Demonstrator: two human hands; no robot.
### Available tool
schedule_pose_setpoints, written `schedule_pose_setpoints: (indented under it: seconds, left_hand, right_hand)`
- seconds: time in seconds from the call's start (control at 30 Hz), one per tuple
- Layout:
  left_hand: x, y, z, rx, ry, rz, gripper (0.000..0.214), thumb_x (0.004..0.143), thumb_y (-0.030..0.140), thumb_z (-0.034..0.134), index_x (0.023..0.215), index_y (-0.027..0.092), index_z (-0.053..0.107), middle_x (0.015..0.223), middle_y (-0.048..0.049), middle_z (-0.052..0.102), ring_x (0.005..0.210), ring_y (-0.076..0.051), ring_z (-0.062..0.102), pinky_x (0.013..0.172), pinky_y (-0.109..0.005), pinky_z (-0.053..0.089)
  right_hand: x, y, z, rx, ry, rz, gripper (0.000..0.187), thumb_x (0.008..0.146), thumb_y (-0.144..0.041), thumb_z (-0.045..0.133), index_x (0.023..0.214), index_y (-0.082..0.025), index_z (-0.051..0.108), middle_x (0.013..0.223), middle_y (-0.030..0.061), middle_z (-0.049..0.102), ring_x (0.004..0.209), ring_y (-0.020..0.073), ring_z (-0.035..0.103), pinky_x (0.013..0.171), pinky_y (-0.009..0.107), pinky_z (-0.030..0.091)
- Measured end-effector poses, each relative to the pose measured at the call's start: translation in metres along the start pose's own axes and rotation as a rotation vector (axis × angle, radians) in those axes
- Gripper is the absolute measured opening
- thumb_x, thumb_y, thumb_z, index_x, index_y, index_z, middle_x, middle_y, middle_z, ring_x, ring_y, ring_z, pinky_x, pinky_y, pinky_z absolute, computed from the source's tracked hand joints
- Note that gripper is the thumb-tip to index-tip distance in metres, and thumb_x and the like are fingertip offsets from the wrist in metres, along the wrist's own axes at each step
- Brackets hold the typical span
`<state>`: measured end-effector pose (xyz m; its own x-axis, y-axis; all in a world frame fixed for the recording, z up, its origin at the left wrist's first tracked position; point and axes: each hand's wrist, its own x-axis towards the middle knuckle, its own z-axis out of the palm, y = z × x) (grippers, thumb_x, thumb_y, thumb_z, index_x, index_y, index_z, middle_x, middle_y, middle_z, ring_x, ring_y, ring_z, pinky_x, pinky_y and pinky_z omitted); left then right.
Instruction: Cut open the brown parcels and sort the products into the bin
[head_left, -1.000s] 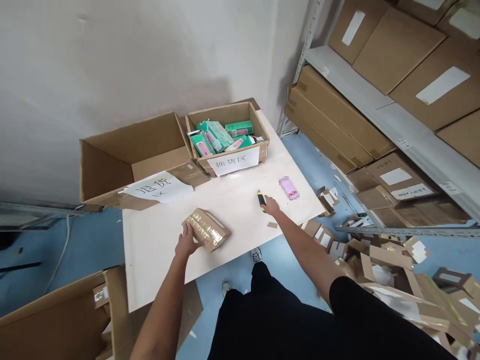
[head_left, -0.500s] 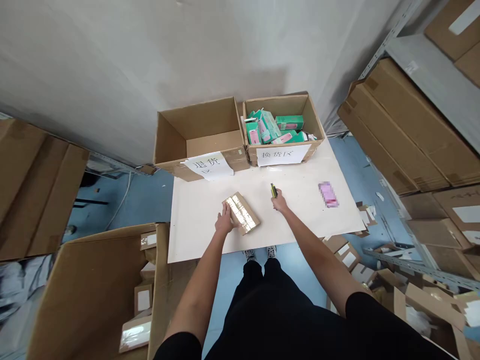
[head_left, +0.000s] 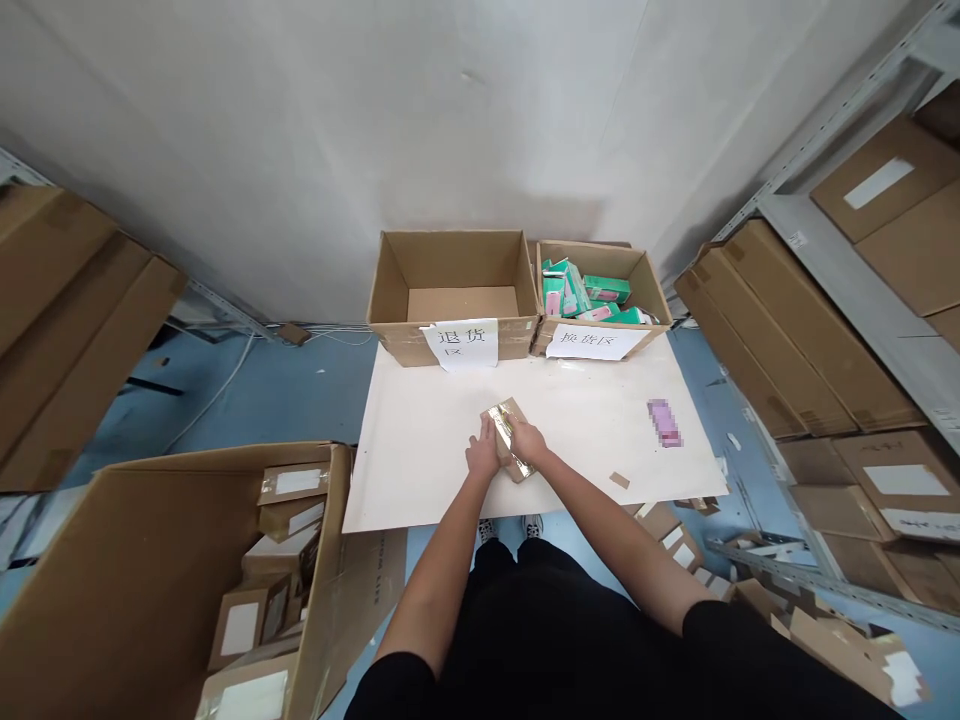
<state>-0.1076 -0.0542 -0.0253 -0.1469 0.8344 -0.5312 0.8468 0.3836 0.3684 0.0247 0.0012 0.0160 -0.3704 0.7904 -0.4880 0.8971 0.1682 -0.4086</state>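
Taped box (head_left: 501, 418) near the front of the bench (head_left: 412, 440)
Left hand (head_left: 484, 452), fingers parted, grips its side; right hand (head_left: 528, 443) curls over it, any other hold hidden. Behind stand a carton (head_left: 401, 347) and a smaller carton (head_left: 619, 264) of green boxes (head_left: 575, 290); a scrap (head_left: 619, 480) and a blurred pink thing (head_left: 664, 423) lie right.

Parcel (head_left: 502, 428) on table (head_left: 427, 440); behind, left carton (head_left: 465, 262) beside right carton (head_left: 592, 260) of boxes (head_left: 606, 289).

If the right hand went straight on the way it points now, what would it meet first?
The taped parcel: the right hand overlaps it in view and seems to touch it. Beyond that, the left hand looks next in line, though depth is hard to judge.
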Motion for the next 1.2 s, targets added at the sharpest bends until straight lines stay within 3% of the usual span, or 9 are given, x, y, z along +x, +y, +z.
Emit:
schedule_pose_setpoints:
  seconds: [0.13,0.27,0.5,0.6,0.67,0.73,0.8,1.0,1.2]
  left_hand:
    - [0.000,-0.005,0.000,0.016,0.012,0.046,0.114,0.074,0.066,0.078,0.168,0.034,0.022,0.180,-0.0030,-0.002,0.136,-0.044,0.045,0.104,-0.052,0.050]
    - [0.003,-0.006,-0.001,-0.007,0.004,0.062,0.116,0.073,0.069,0.077,0.169,0.035,0.021,0.180,-0.0009,-0.003,0.138,-0.045,0.041,0.105,-0.055,0.049]
    - [0.007,0.001,-0.006,0.053,-0.015,0.079,0.125,0.072,0.060,0.084,0.171,0.035,0.013,0.180,-0.0066,0.002,0.139,-0.047,0.040,0.104,-0.056,0.049]
    - [0.008,0.003,-0.004,0.100,-0.018,0.098,0.120,0.076,0.063,0.081,0.171,0.036,0.012,0.180,-0.0091,0.003,0.137,-0.046,0.043,0.104,-0.055,0.050]
    - [0.008,0.006,0.001,0.110,0.000,0.101,0.117,0.079,0.067,0.077,0.171,0.034,0.013,0.179,-0.0119,0.003,0.138,-0.046,0.043,0.104,-0.056,0.049]
    - [0.007,0.012,0.007,0.102,0.029,0.095,0.116,0.081,0.070,0.073,0.171,0.029,0.013,0.178,-0.0159,0.005,0.139,-0.047,0.042,0.106,-0.056,0.049]
    - [0.005,0.019,0.015,0.087,0.056,0.082,0.116,0.082,0.072,0.070,0.171,0.023,0.014,0.177,-0.0205,0.008,0.141,-0.048,0.041,0.108,-0.057,0.047]
    - [0.000,0.050,0.032,0.091,0.086,0.010,0.116,0.086,0.077,0.060,0.169,0.008,0.019,0.172,-0.0331,0.015,0.141,-0.050,0.044,0.106,-0.058,0.050]
    - [-0.012,0.082,0.054,0.326,0.105,-0.104,0.113,0.093,0.075,0.051,0.164,-0.006,0.021,0.162,-0.0415,0.032,0.136,-0.045,0.054,0.098,-0.044,0.056]
  right_hand:
    - [-0.021,0.007,-0.001,-0.106,-0.058,0.030,0.085,0.084,-0.024,0.077,0.161,-0.026,0.040,0.127,0.0147,0.073,0.111,0.0331,0.071,0.083,0.034,0.052]
    - [-0.050,0.016,-0.006,-0.149,-0.106,0.050,0.062,0.089,-0.023,0.067,0.149,-0.028,0.053,0.118,0.0129,0.075,0.103,0.0320,0.073,0.076,0.034,0.052]
    - [-0.109,0.054,-0.007,-0.137,-0.217,0.120,0.060,0.078,-0.011,0.068,0.134,-0.030,0.066,0.106,0.0122,0.076,0.092,0.0321,0.073,0.067,0.032,0.049]
    - [-0.128,0.074,-0.002,-0.057,-0.127,0.172,0.054,0.082,-0.014,0.066,0.133,-0.031,0.066,0.102,0.0086,0.076,0.089,0.0280,0.073,0.068,0.031,0.048]
    - [-0.131,0.080,0.006,0.022,0.052,0.243,0.056,0.091,-0.020,0.059,0.145,-0.030,0.056,0.102,0.0084,0.076,0.090,0.0273,0.073,0.071,0.031,0.049]
    - [-0.124,0.082,0.016,0.111,0.243,0.331,0.060,0.100,-0.032,0.052,0.159,-0.027,0.039,0.109,0.0113,0.076,0.096,0.0290,0.074,0.076,0.034,0.051]
    - [-0.106,0.080,0.024,0.175,0.340,0.400,0.068,0.104,-0.045,0.048,0.165,-0.023,0.027,0.120,0.0153,0.074,0.105,0.0315,0.073,0.083,0.037,0.052]
    - [-0.037,0.089,0.014,0.222,0.296,0.478,0.093,0.095,-0.055,0.068,0.167,-0.019,0.021,0.132,0.0193,0.070,0.120,0.0339,0.069,0.093,0.038,0.052]
    - [-0.008,0.116,-0.014,0.254,0.257,0.524,0.104,0.083,-0.048,0.084,0.166,-0.025,0.025,0.129,0.0133,0.073,0.120,0.0315,0.069,0.091,0.033,0.051]
